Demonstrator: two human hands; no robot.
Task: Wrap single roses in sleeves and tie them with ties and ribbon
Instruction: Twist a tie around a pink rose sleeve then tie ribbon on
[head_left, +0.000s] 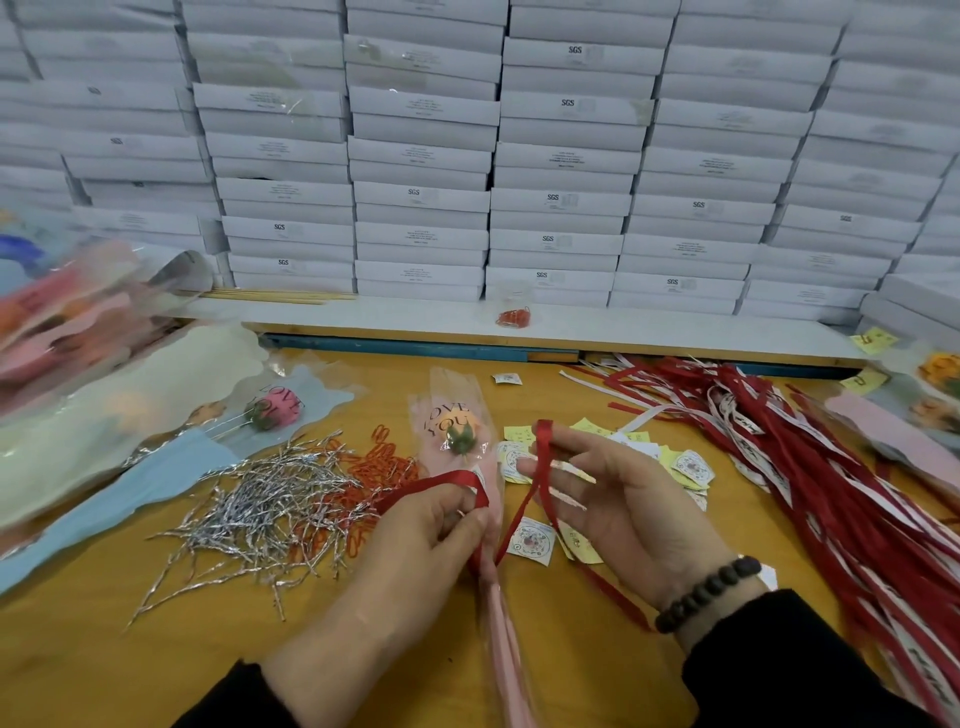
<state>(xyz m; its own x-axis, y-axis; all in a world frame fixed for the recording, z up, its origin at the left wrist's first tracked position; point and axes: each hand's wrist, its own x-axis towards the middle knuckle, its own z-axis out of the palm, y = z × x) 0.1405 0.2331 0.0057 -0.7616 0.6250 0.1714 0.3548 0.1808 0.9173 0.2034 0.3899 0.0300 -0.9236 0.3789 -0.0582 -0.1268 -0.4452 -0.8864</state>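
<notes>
An orange rose (457, 431) lies in a pink sleeve (445, 457) printed "LOVE YOU", its stem end pointing toward me. My left hand (415, 535) grips the gathered neck of the sleeve and pinches one loop of a red ribbon (543, 462) there. My right hand (613, 499) holds the ribbon's other part looped up over its fingers. The ribbon's tail trails down to the right across the table.
Silver twist ties (270, 499) and orange ties (384, 462) are heaped on the left of the yellow table (156, 649). A pink rose (275, 410) lies on spare sleeves (130, 405). Red ribbons (831, 467) pile up at the right, small labels (530, 540) lie in the middle, white boxes (467, 156) behind.
</notes>
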